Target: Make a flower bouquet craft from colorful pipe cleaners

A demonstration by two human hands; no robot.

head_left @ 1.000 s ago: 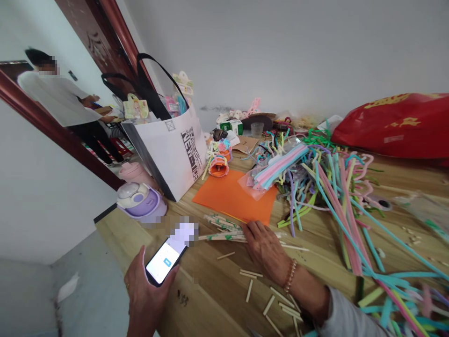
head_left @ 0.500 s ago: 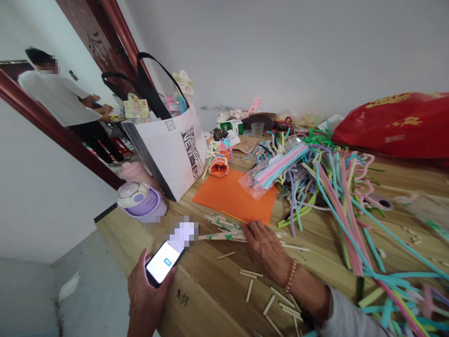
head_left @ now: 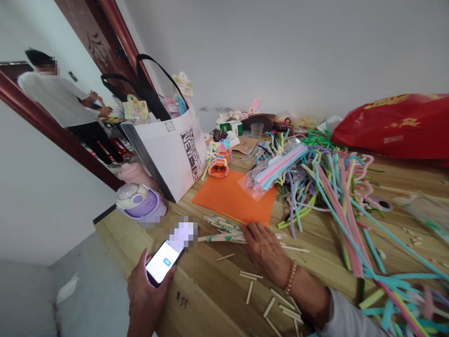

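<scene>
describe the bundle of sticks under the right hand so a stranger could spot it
On the wooden table, find the orange paper sheet in front of the white tote bag. Just below the sheet lies a bundle of wooden sticks under the right hand. Unlike the loose plain sticks scattered nearby, it carries green marks.

White tote bag [head_left: 171, 159] beside a lilac water bottle [head_left: 140, 201] (red sack [head_left: 393, 126] farther right)

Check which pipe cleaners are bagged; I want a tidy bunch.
The pastel pink and blue bundle in the clear plastic bag, beside the orange paper; the other pipe cleaners lie loose across the wooden table.
</scene>
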